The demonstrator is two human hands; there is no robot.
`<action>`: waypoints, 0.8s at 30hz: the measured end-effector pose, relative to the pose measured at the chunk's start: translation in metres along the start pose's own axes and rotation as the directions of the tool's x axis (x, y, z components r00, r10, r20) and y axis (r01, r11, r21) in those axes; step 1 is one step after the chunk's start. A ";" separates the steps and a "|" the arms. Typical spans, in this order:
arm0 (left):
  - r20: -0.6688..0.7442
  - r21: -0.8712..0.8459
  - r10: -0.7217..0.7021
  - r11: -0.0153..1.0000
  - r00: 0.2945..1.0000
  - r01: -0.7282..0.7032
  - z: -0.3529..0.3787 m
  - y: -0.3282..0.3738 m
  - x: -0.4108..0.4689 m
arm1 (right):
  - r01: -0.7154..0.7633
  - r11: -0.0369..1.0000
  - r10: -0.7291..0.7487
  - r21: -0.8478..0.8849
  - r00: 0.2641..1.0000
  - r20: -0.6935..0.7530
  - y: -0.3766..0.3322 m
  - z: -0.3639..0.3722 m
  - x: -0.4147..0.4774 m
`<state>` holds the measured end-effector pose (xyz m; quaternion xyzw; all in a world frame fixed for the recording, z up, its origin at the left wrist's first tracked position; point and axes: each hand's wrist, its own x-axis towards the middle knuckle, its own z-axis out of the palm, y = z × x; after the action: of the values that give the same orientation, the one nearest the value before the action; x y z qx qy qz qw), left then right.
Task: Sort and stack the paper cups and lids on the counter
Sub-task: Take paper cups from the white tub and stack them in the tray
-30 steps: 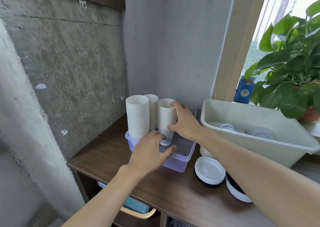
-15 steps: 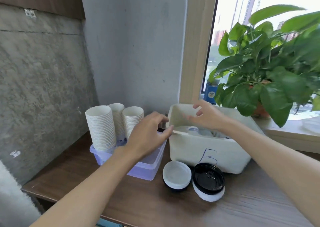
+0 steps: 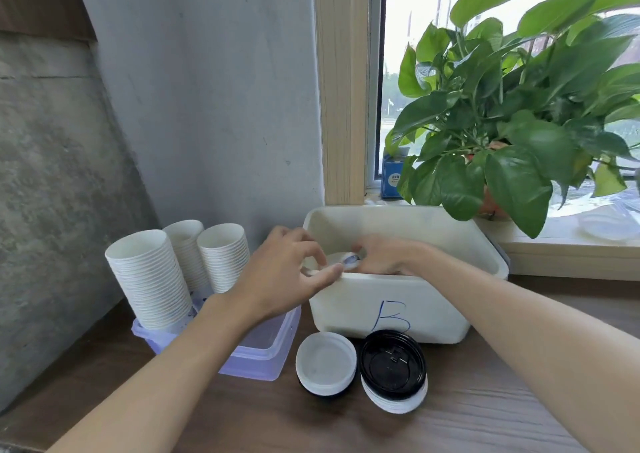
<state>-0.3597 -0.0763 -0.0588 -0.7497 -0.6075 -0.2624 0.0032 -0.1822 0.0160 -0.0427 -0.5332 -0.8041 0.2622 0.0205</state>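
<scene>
Three stacks of paper cups (image 3: 149, 279) are stood in a clear lilac tub (image 3: 266, 352), just left of the cream bin marked B (image 3: 391, 310). At the bin's near-left corner a thin white lid (image 3: 334, 260) is pinched between the thumb and curled fingers of the left hand (image 3: 280, 276). Just right of that lid, inside the bin, the right hand (image 3: 388, 255) is held with its fingers bent down against a small blue-printed item (image 3: 351, 259); whether it is gripped cannot be told. On the counter in front of the bin, a white lid pile (image 3: 325, 362) is laid beside a black lid (image 3: 393, 362) set on more white lids.
</scene>
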 end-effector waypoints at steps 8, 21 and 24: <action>-0.004 0.011 0.060 0.998 0.998 -0.060 -0.007 0.005 0.025 | 0.153 0.933 -0.060 0.327 0.959 -0.277 0.016 -0.025 0.007; 0.059 -0.141 0.189 0.974 0.980 -0.180 0.021 0.018 0.076 | 0.357 0.851 -0.234 0.385 0.915 -0.330 0.027 -0.046 0.000; 0.001 -0.123 0.075 0.990 0.997 -0.074 0.022 0.008 0.078 | 0.316 0.814 -0.172 0.488 0.933 -0.317 0.034 -0.043 0.001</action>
<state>-0.3340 0.0001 -0.0445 -0.7714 -0.5617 -0.2970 -0.0348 -0.1410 0.0444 -0.0209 -0.4275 -0.7522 0.3976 0.3054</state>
